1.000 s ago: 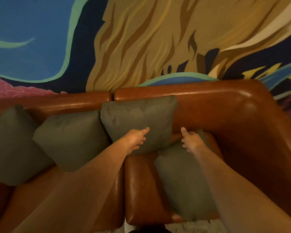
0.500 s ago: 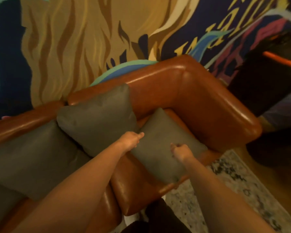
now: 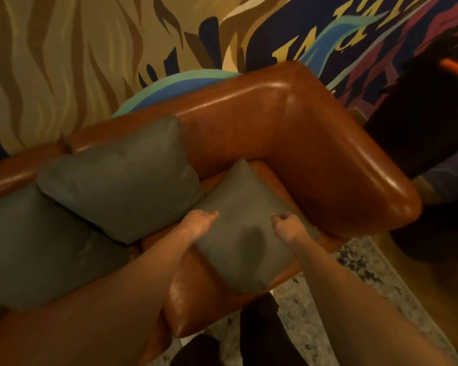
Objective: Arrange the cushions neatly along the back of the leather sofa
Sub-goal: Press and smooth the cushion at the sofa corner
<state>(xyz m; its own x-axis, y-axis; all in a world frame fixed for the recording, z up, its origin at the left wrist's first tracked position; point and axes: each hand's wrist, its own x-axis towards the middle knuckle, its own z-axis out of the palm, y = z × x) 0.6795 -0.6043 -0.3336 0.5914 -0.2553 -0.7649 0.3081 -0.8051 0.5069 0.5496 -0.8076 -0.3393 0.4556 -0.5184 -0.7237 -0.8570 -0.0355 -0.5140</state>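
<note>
A grey cushion [image 3: 245, 241] lies flat on the seat at the right end of the brown leather sofa [image 3: 251, 107], by the armrest [image 3: 360, 170]. My left hand [image 3: 200, 223] grips its left edge, thumb on top. My right hand [image 3: 286, 226] is curled on its right side, pinching the fabric. A second grey cushion [image 3: 122, 178] leans upright against the backrest just left of it. A third cushion [image 3: 32, 247] leans further left, partly tucked under the second.
A painted mural wall [image 3: 64, 62] rises right behind the sofa. A speckled rug [image 3: 360, 283] covers the floor in front. A dark bulky object [image 3: 423, 122] stands beyond the armrest on the right. My dark-clothed legs [image 3: 259, 331] are against the seat front.
The view has swung right, bringing the armrest and rug into sight. Both hands moved from the flat cushion's top corner down onto its two sides and closed on it.
</note>
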